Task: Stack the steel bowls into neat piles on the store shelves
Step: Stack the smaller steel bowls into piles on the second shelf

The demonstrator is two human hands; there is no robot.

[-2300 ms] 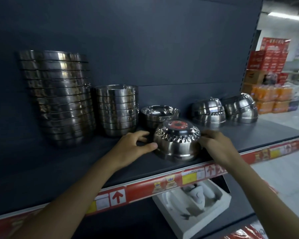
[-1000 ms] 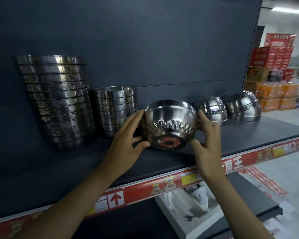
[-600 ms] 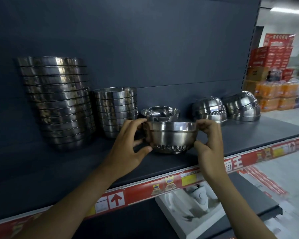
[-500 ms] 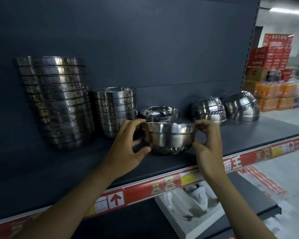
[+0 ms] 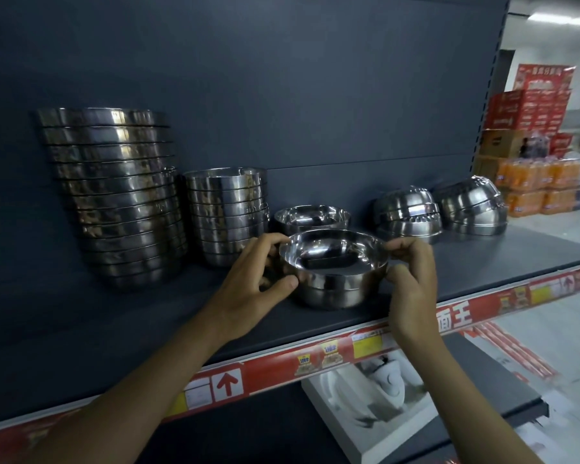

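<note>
The bowl (image 5: 335,279) stands upright near the front edge of the shelf (image 5: 482,262); whether it rests on the shelf or hangs just above cannot be told. The left hand (image 5: 255,279) has its grip clamped on the bowl's left rim and wall. The right hand (image 5: 412,286) pinches the right rim. Just behind sits a second bowl (image 5: 312,217), also upright. To the left stand a short pile (image 5: 226,212) and a tall pile (image 5: 114,195). To the right lie upturned bowls (image 5: 407,212).
</note>
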